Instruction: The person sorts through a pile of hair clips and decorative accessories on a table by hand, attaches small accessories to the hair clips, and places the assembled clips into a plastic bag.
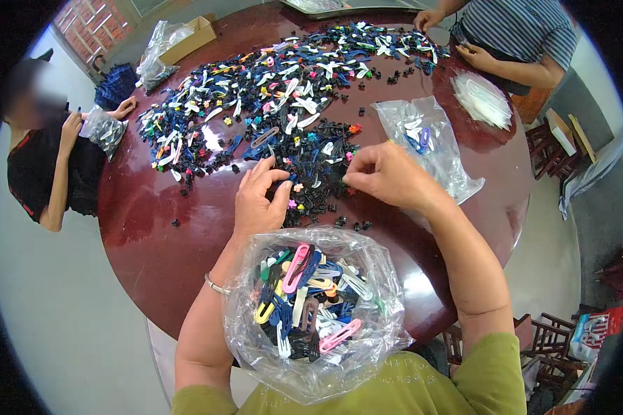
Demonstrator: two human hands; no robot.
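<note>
Fingers (pixel 259 178) of left hand (pixel 257 203) curve beside clips (pixel 313 194); right hand (pixel 389 176) angles inward, fingers pinched; both holds unclear.

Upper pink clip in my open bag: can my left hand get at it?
Probably yes: the pink clip lies uncovered, with just the rim of the bag between it and your left hand.

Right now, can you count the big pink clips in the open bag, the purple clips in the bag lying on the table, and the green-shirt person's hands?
Big pink clips showing in the open bag: 2
Purple clip: 1
Hands, left hand and right hand: 2
Total: 5
</note>
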